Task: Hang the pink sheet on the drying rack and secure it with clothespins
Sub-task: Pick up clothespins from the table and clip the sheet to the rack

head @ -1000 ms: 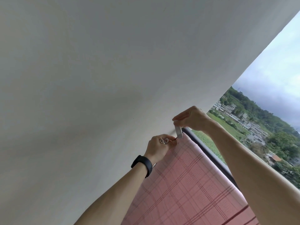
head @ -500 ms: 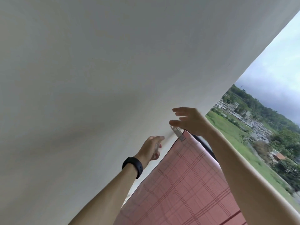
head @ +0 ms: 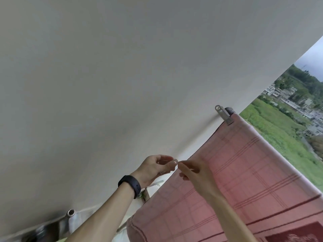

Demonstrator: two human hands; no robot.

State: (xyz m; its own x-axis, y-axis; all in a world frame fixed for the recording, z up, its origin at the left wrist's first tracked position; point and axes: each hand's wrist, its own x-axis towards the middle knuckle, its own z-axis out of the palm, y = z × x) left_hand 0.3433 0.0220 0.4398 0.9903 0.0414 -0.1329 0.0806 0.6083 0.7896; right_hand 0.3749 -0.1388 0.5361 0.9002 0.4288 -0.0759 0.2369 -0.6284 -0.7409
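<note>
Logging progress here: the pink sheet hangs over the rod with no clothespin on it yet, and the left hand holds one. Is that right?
Not quite. A metal clothespin already clamps the pink sheet at its top corner to the rod, as the head view shows. The left hand does hold a second clothespin.

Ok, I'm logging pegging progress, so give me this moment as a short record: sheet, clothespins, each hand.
sheet: pink sheet draped over the rack rod
fastened: one metal clothespin at the sheet's far top corner
left hand: pinches a second clothespin
right hand: fingertips at that second clothespin, grip unclear
left wrist: black band
</note>
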